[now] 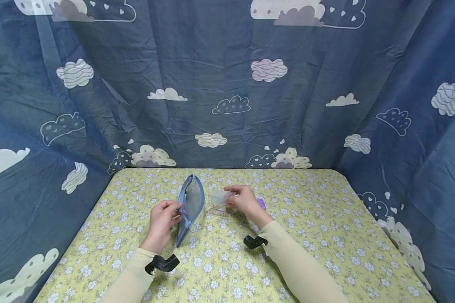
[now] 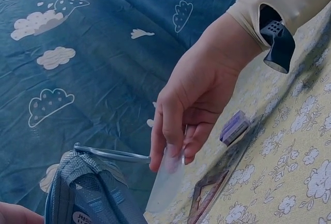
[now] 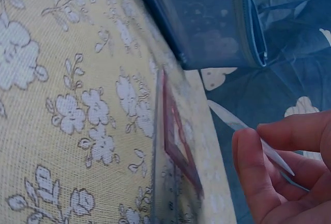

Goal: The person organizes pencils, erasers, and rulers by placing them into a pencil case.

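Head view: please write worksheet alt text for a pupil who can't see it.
A person's left hand holds an open blue zip pouch while the right hand pinches a thin translucent piece beside it. A flat clear item and a purple object lie near that hand on a yellow flowered cloth, before a dark blue curtain with clouds.

Pouch: sheer, mesh-like. Held piece: smooth translucent plastic. Tablecloth: matt weave.
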Action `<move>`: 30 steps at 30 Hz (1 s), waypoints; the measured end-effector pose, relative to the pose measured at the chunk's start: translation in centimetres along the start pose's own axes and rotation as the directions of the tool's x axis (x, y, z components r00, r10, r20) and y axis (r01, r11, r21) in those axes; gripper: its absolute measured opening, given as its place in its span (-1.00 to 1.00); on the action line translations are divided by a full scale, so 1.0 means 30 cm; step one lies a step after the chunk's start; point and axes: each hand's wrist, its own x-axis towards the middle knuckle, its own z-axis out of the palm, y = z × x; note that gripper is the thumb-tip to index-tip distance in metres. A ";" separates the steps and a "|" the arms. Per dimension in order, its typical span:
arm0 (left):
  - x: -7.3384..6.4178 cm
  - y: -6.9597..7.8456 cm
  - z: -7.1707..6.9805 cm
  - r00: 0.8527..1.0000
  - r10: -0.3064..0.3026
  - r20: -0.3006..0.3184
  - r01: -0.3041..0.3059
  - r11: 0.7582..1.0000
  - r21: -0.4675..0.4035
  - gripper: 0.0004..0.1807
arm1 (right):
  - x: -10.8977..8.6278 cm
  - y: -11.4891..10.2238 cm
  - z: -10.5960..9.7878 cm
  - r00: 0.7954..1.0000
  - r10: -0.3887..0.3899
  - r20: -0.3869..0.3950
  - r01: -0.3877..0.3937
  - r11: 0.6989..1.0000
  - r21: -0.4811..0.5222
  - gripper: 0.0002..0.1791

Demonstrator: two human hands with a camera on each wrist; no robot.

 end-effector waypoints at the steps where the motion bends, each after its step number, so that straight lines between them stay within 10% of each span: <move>1: 0.001 0.000 0.000 1.000 0.000 0.002 0.000 1.000 0.002 -0.91 | -0.002 -0.002 -0.002 1.000 0.004 0.000 -0.004 1.000 0.012 -0.51; 30: -0.010 0.011 -0.005 1.000 -0.006 0.018 0.006 1.000 -0.027 -0.87 | -0.089 -0.081 -0.024 0.996 -0.072 -0.047 0.074 0.996 0.047 -0.52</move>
